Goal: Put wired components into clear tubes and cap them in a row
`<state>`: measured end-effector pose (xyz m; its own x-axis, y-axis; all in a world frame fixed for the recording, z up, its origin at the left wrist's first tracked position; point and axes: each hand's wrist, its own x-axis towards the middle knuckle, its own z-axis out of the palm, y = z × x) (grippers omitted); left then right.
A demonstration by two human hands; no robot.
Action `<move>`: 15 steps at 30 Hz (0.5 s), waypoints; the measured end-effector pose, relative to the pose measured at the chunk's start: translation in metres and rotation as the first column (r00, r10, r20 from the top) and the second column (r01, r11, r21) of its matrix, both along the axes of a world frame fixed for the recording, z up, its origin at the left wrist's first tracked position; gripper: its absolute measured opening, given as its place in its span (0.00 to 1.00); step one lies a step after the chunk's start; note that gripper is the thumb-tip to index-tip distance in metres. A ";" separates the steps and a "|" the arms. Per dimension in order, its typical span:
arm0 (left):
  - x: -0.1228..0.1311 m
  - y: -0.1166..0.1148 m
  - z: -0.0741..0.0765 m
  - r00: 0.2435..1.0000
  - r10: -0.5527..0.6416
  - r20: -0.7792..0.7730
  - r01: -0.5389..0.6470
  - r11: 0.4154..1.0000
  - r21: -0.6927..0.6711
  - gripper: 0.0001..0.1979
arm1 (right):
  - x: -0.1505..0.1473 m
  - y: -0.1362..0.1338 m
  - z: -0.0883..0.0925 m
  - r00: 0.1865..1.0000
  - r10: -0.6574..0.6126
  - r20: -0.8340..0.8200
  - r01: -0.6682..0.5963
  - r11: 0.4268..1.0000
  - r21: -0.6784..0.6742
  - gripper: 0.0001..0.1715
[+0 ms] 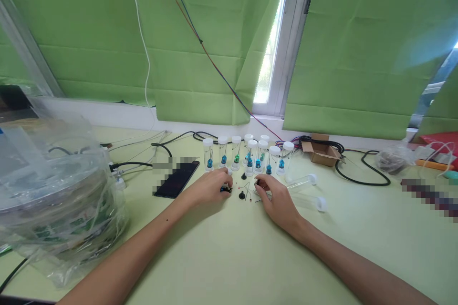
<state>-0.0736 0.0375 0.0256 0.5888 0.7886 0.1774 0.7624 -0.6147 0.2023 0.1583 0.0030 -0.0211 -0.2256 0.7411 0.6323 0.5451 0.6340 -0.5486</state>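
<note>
Two black pieces (pixel 242 195) lie on the surface (pixel 229 252) between the right hand (pixel 278 195), grip pinching a dark bit (pixel 256 182), and the left hand (pixel 212 185), grip unclear; a stray knuckle might topple the capped tubes (pixel 252 145) behind.

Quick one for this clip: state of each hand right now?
Left hand: curled over dark parts; whether it grips them cannot be told.
Right hand: closed, pinching a small black piece.
</note>
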 end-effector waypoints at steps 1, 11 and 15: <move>0.000 -0.001 0.000 1.000 -0.008 -0.006 0.008 1.000 -0.007 0.08 | 0.000 0.000 0.000 1.000 0.001 -0.003 -0.001 1.000 0.000 0.11; 0.001 0.000 -0.002 0.998 -0.056 -0.020 0.055 0.998 -0.036 0.08 | -0.001 -0.002 0.002 1.000 0.014 0.000 -0.014 1.000 0.015 0.12; 0.005 -0.002 -0.004 0.997 -0.083 0.004 0.083 0.996 -0.027 0.08 | -0.001 -0.001 0.002 1.000 0.027 -0.007 -0.027 0.999 0.022 0.12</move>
<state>-0.0687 0.0353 0.0214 0.6516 0.7418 0.1583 0.7087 -0.6698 0.2216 0.1576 0.0016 -0.0187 -0.2409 0.7209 0.6498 0.5236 0.6603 -0.5384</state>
